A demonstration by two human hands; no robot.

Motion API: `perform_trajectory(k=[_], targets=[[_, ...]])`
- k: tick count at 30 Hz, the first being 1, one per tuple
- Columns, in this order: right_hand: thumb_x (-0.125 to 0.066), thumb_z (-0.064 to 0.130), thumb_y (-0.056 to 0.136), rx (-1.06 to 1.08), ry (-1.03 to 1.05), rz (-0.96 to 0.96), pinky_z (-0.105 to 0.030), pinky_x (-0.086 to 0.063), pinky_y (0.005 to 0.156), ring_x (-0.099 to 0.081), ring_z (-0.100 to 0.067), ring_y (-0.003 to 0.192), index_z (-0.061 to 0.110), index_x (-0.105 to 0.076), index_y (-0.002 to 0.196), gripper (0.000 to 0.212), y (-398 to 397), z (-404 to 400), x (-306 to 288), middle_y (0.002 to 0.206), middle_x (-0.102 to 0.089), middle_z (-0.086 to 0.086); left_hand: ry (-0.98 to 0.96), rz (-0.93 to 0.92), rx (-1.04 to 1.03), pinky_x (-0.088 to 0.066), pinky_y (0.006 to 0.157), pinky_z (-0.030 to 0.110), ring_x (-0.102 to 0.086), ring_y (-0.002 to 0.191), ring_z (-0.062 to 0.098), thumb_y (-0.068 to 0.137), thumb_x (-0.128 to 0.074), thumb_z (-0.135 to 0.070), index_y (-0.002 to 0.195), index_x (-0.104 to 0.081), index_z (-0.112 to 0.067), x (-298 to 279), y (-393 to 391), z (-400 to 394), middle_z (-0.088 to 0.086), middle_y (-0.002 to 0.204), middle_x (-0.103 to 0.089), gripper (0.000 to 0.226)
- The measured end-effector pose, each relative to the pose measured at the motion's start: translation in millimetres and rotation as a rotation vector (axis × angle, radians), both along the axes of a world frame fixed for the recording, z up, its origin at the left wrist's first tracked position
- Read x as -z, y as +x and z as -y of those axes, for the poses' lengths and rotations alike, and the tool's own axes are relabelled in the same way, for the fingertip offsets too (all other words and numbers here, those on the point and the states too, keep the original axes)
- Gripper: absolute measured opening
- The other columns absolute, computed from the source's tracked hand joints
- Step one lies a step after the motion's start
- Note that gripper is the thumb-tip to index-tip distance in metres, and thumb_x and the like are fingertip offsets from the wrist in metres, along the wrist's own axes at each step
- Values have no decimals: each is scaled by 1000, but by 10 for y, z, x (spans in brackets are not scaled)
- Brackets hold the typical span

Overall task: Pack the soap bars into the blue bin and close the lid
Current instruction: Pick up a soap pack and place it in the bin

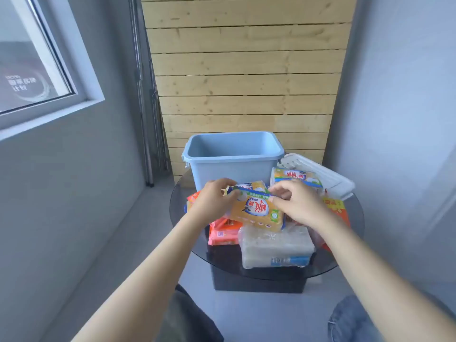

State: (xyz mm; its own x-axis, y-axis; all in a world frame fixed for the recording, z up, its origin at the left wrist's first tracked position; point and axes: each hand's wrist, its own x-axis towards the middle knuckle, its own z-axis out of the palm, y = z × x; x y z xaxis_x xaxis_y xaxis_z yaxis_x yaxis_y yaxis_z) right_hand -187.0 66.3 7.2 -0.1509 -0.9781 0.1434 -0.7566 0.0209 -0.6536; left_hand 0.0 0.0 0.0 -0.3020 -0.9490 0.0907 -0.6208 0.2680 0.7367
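The open blue bin [233, 166] stands at the back of a round glass table [345, 262], and what I see of its inside is bare. In front of it I hold a yellow soap pack [256, 211] above the pile, my left hand [214, 198] gripping its left end and my right hand [296, 201] its right end. A second yellow soap pack [296, 177] lies behind my right hand. Orange soap packs [223, 233] and a clear-wrapped soap pack [276, 248] lie underneath. The white lid [320, 174] rests to the right of the bin.
More orange packs [335, 208] lie at the table's right side. A wooden slat wall [246, 70] rises behind the table. Grey walls close in on both sides, with a window [32, 58] at the left. My knees show at the bottom edge.
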Motion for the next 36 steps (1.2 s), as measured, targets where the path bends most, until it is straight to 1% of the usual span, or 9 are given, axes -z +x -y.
perform_trajectory(k=[5,9,13,16,18,23,27,32,36], targets=[[-65,28,83,36,89,-70,-32,-49,92,-59,-17,111,18,-56,126,46,31,-134,10,129,-60,1,66,18,-49,-53,75,30,-60,100,21,86,-60,-44,137,-43,-24,60,19,-162,7,123,-58,58],[-66,30,83,71,127,-69,-27,-47,86,-58,-16,113,19,-54,128,48,12,-85,29,129,-59,1,142,-33,-79,-52,74,30,-65,98,26,83,-64,-46,136,-44,-22,42,6,-121,8,117,-61,62],[-72,22,79,95,73,67,-22,-44,84,-56,-14,117,18,-56,126,50,53,7,35,130,-60,2,237,-195,-89,-59,79,40,-71,89,24,79,-71,-37,118,-59,-11,50,4,-34,7,106,-69,48],[-72,22,78,154,-6,112,-12,-38,70,-56,-13,116,21,-57,124,49,101,100,23,128,-61,2,214,-315,-97,-56,58,23,-68,57,5,82,-71,-27,102,-67,-11,41,19,32,3,86,-73,26],[-72,24,78,181,-55,169,-18,-40,73,-59,-16,111,24,-57,122,47,113,184,-6,127,-62,-1,153,-344,-143,-48,46,16,-57,41,-2,85,-68,-25,97,-67,-17,14,17,54,1,81,-72,15],[-70,21,80,147,-116,159,-24,-46,83,-62,-13,104,22,-62,116,37,155,395,-63,121,-65,2,75,-378,-231,-56,60,29,-69,66,18,85,-65,-30,105,-64,-17,27,-2,118,4,92,-75,23],[-68,21,82,141,-87,90,-29,-48,89,-62,-13,104,21,-62,118,37,126,535,-75,123,-64,3,132,-357,-234,-51,56,24,-63,67,17,85,-66,-32,124,-56,-12,31,-51,211,5,102,-71,45],[-60,27,86,50,162,-225,-41,-44,101,-54,-24,121,15,-47,134,51,124,746,-184,135,-56,-6,273,-272,-252,-58,75,38,-65,80,22,84,-63,-44,130,-49,-16,56,-33,298,8,113,-65,56],[-54,27,90,-45,367,-331,-41,-50,94,-62,-27,109,10,-50,130,44,123,865,-372,131,-57,-7,453,-173,-181,-60,77,44,-68,89,26,87,-54,-52,125,-52,-13,20,-19,332,10,110,-63,55]])
